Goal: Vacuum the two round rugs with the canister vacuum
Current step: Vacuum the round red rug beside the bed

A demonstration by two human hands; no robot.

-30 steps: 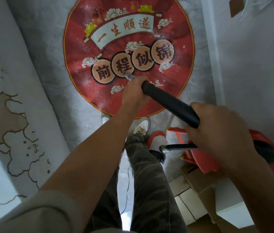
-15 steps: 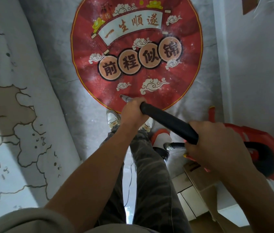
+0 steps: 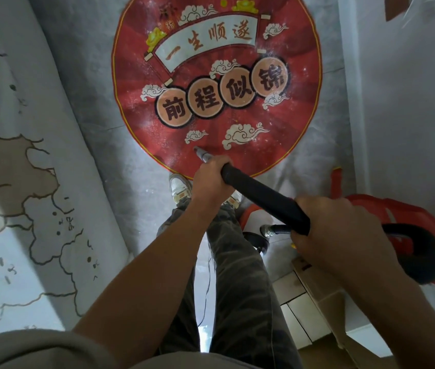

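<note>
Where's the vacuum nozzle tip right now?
In the head view, the nozzle tip sits centre frame over the near edge of the red round rug, just beyond the left hand gripping the black wand.

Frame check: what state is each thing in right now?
red round rug: flat on floor, speckled white.
wand: slanted, metal tip over the rug's near edge.
left hand: grips the wand's front end.
right hand: grips the wand's rear end.
canister vacuum: on the floor, at right.
pale rug: flat, at left.

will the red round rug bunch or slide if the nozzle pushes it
Probably floppy: the red round rug looks thin and lies flat. It may slide or ripple on the smooth grey floor under the nozzle.
</note>
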